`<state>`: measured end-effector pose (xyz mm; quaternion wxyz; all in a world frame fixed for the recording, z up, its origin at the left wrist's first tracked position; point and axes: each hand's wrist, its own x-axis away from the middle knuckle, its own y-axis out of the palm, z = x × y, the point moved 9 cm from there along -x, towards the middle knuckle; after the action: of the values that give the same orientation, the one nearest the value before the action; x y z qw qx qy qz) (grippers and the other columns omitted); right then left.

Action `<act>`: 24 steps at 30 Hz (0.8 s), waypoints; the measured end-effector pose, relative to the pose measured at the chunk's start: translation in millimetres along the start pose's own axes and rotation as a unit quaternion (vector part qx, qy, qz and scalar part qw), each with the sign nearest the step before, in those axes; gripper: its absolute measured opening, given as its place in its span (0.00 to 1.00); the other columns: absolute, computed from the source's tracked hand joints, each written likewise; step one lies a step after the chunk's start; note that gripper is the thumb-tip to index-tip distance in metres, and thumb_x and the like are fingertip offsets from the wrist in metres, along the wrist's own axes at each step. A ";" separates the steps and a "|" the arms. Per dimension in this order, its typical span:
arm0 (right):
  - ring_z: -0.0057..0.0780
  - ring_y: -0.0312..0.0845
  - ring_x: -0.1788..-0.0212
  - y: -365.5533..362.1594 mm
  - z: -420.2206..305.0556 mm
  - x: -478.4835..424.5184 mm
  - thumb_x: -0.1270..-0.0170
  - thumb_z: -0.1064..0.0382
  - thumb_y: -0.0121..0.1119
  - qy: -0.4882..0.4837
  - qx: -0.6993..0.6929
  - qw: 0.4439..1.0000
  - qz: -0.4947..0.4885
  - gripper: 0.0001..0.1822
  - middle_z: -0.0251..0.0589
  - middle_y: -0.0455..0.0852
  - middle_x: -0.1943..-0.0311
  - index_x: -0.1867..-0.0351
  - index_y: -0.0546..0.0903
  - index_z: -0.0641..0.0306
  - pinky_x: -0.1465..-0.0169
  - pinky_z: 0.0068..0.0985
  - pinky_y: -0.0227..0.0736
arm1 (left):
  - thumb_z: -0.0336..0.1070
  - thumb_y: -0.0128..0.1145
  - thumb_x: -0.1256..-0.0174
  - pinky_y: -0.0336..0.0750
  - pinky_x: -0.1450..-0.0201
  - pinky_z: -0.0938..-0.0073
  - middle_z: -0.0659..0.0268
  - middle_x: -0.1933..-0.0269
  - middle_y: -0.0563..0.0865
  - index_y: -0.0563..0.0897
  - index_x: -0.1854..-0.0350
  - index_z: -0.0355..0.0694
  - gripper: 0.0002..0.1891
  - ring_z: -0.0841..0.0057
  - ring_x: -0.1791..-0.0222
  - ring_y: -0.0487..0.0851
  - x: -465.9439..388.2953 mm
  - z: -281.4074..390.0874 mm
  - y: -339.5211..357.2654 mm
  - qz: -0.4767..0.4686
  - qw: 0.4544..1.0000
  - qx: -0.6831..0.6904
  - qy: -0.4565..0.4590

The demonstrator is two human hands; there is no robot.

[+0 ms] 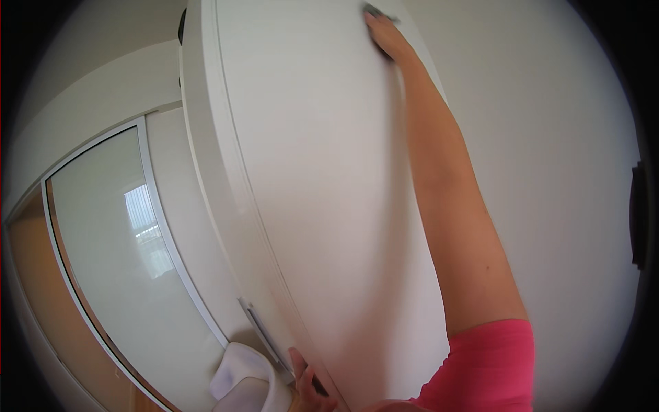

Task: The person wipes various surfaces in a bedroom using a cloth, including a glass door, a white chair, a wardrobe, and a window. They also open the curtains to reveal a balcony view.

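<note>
My right hand [383,33] is stretched up to the top of a large white panel [319,144], pressing a dark grey cloth [373,10] against it; the hand is a little blurred. The cloth shows at the fingertips and below the palm. Low in the picture, my left hand [310,389] is at the panel's left edge, near a long metal handle [263,333]. Its fingers are partly bent, and a small dark thing shows beside them, too hidden to name. The lower part of this hand is cut off by the picture's rim.
A white plastic chair back or similar curved object [244,368] stands by the handle at the bottom. On the left is a glass sliding door [113,247] in a pale metal frame, with a window reflected in it. A plain wall [540,154] rises on the right, with a dark object [638,216] at the rim.
</note>
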<state>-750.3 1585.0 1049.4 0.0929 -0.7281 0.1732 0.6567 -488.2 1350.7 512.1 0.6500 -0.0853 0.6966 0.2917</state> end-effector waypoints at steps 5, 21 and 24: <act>0.34 0.68 0.42 -13.2 123.2 45.9 0.32 0.50 0.42 0.252 -0.280 0.924 0.067 0.27 0.48 0.75 0.44 0.43 0.72 0.73 0.38 0.27 0.59 | 0.59 0.44 0.32 0.53 0.30 0.48 0.47 0.34 0.65 0.65 0.36 0.38 0.32 0.54 0.30 0.58 -0.9 -3.9 1.2 -0.021 0.999 -0.018 0.035; 0.44 0.46 0.27 -7.7 -19.9 21.9 0.28 0.50 0.35 -0.006 -0.043 0.999 0.027 0.28 0.47 0.56 0.29 0.34 0.65 0.66 0.27 0.37 0.43 | 0.59 0.42 0.32 0.55 0.31 0.51 0.48 0.32 0.60 0.55 0.33 0.37 0.35 0.56 0.30 0.58 -5.1 -12.1 -20.0 -0.099 0.975 -0.199 0.018; 0.56 0.63 0.37 -39.3 134.0 17.0 0.29 0.52 0.35 0.024 0.044 0.996 0.073 0.27 0.61 0.70 0.40 0.40 0.70 0.70 0.32 0.43 0.52 | 0.59 0.42 0.32 0.56 0.31 0.51 0.49 0.31 0.59 0.53 0.32 0.37 0.36 0.56 0.31 0.58 -0.9 -9.3 -28.2 -0.109 0.968 -0.225 0.016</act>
<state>-858.1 1667.7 1012.8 0.0722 -0.7245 0.2565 0.6356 -481.9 1322.7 504.5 0.6304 -0.3096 0.6101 0.3668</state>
